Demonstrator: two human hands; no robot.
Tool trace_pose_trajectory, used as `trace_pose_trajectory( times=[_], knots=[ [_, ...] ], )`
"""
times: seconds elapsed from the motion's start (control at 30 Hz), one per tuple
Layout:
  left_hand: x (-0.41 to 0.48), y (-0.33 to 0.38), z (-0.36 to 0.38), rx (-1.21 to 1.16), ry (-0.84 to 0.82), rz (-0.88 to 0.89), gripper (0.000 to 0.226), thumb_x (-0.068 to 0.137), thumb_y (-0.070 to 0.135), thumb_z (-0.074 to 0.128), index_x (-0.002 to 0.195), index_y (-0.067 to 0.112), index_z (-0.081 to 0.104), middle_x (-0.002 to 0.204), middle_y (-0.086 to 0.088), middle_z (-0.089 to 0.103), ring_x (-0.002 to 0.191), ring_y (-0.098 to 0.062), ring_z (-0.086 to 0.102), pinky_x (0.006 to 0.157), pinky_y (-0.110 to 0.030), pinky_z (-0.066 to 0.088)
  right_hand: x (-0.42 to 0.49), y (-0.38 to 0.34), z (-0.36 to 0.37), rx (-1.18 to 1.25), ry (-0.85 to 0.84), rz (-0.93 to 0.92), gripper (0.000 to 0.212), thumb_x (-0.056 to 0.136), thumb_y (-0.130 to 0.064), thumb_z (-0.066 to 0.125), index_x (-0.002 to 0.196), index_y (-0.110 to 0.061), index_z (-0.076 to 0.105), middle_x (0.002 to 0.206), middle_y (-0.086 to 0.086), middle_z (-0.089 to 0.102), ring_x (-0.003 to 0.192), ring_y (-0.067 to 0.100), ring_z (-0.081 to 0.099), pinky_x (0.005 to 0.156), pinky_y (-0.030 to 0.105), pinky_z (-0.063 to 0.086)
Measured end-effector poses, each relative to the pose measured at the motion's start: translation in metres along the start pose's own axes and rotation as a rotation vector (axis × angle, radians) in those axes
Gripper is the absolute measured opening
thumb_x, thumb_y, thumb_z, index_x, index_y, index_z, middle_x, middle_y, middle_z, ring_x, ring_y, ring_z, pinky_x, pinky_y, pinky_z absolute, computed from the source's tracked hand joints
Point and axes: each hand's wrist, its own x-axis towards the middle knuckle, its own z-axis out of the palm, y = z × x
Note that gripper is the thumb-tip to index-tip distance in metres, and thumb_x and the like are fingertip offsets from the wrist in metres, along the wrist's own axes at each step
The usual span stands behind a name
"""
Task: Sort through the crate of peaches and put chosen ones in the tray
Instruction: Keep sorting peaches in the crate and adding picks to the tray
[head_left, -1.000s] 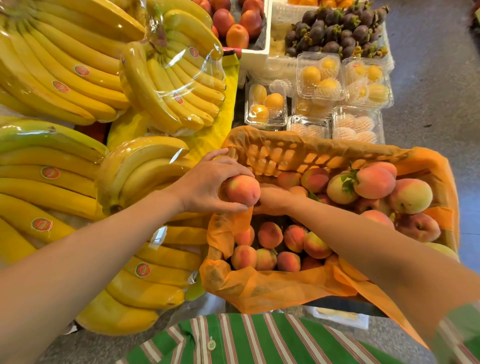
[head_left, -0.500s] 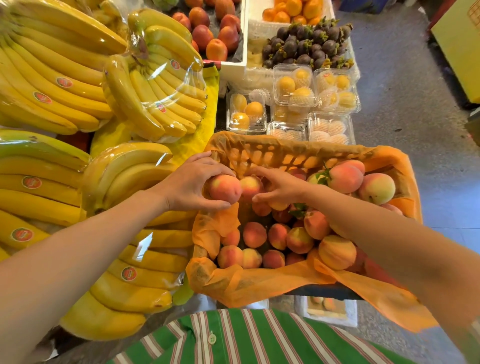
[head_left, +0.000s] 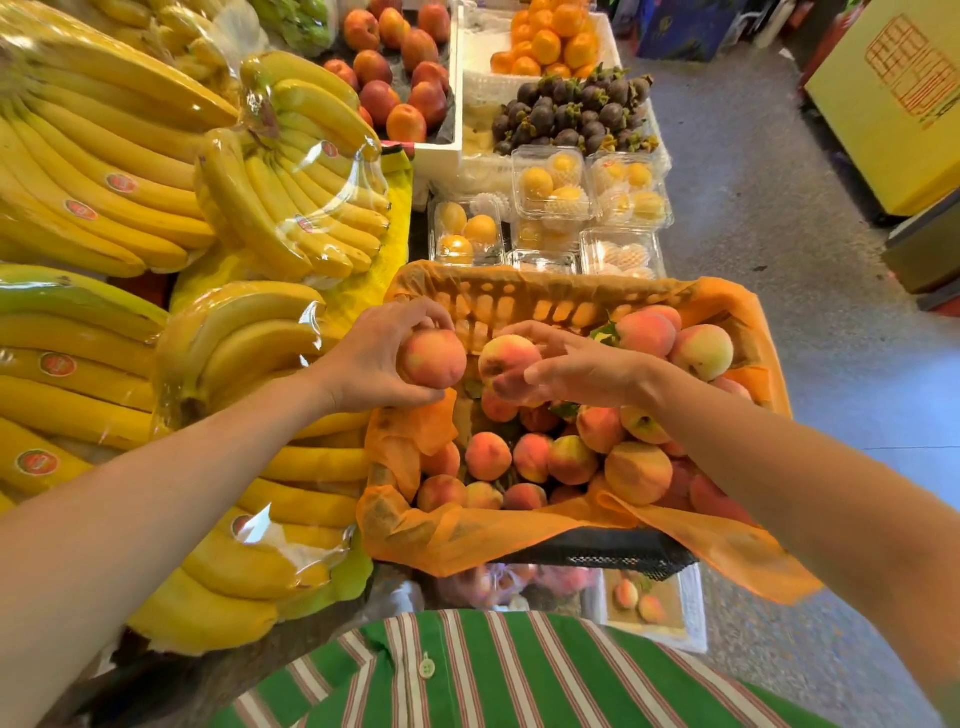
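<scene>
Right hand (head_left: 587, 371) has come up out of the heap since half a second ago. It now has its own peach, lifted next to the one the left hand (head_left: 363, 364) was already holding. Left hand hasn't really shifted.

Left fingers curl over the top of the first peach (head_left: 434, 358), thumb underneath, a full wrap-round grip. It sits above the crate's near-left corner. Right fingers and thumb pinch the second peach (head_left: 506, 356) from the side, above the crate's middle. The two fruits are just beside each other and may be touching, can't tell.

Handling, my guess: peaches are light, soft-skinned and bruise easily, and the fuzz gives some grip. Best to cup one round its widest part with spread fingers, not dig in with the fingertips, and set it down rather than drop it.

Crate (head_left: 519, 299) is a slotted plastic one with a loose orange liner (head_left: 467, 540) hanging over the rim, about half full. Fruit is piled higher on the right side.

Tray (head_left: 693, 613) is white and sits low, under the crate's near edge. Two peaches show in it and the rest is hidden.

Bagged bananas (head_left: 104, 156) are stacked all along the left. Clear clamshell packs (head_left: 553, 182) of yellow fruit and mangosteens (head_left: 571, 111) are behind the crate. Grey concrete floor (head_left: 779, 260) on the right, looks like a market stall.
</scene>
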Motion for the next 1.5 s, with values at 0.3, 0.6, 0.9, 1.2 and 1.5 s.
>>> trace_pose_trajectory(
  times=[0.3,0.6,0.9,1.2,1.5],
  knots=[
    [0.001,0.009,0.008,-0.164,-0.076,-0.085,0.066,0.066,0.014,0.086,0.119,0.032,0.052,0.125,0.005,0.051,0.116,-0.015,0.049,0.089,-0.023,0.048,-0.019,0.0,0.021,-0.252,0.229,-0.04,0.062,0.078,-0.02,0.074,0.134,-0.026,0.047,0.133,0.013,0.051,0.118,0.03,0.058,0.1,0.044,0.047],
    [-0.002,0.011,0.009,-0.047,-0.193,-0.068,0.063,0.064,0.036,0.087,0.121,0.03,0.058,0.117,0.005,0.058,0.106,-0.014,0.054,0.084,-0.03,0.052,-0.004,0.034,0.042,-1.097,0.115,0.221,0.069,0.072,-0.042,0.081,0.131,-0.028,0.048,0.128,-0.004,0.047,0.115,0.016,0.048,0.094,0.034,0.047],
    [-0.004,0.003,0.011,-0.037,-0.209,-0.054,0.067,0.064,0.038,0.087,0.123,0.028,0.058,0.123,0.006,0.058,0.11,-0.014,0.054,0.087,-0.031,0.052,0.013,0.065,0.04,-1.311,0.005,0.359,0.062,0.077,-0.031,0.078,0.132,-0.024,0.049,0.125,0.004,0.054,0.109,0.025,0.055,0.09,0.044,0.05],
    [0.006,0.007,0.022,0.015,-0.276,-0.091,0.067,0.063,0.055,0.081,0.12,0.034,0.052,0.113,0.003,0.061,0.101,-0.016,0.059,0.084,-0.039,0.054,-0.006,0.024,0.049,-0.127,0.091,0.076,0.049,0.095,-0.033,0.057,0.135,-0.008,0.046,0.128,0.022,0.056,0.114,0.03,0.059,0.101,0.046,0.047],
    [0.012,-0.011,0.011,0.382,-0.239,0.041,0.077,0.064,0.081,0.053,0.123,0.031,0.056,0.125,0.004,0.058,0.127,-0.016,0.044,0.112,-0.04,0.02,0.004,0.0,0.053,-0.408,0.293,0.06,0.05,0.091,-0.032,0.065,0.134,-0.016,0.046,0.122,0.004,0.059,0.097,0.012,0.064,0.079,0.024,0.053]
  ],
)
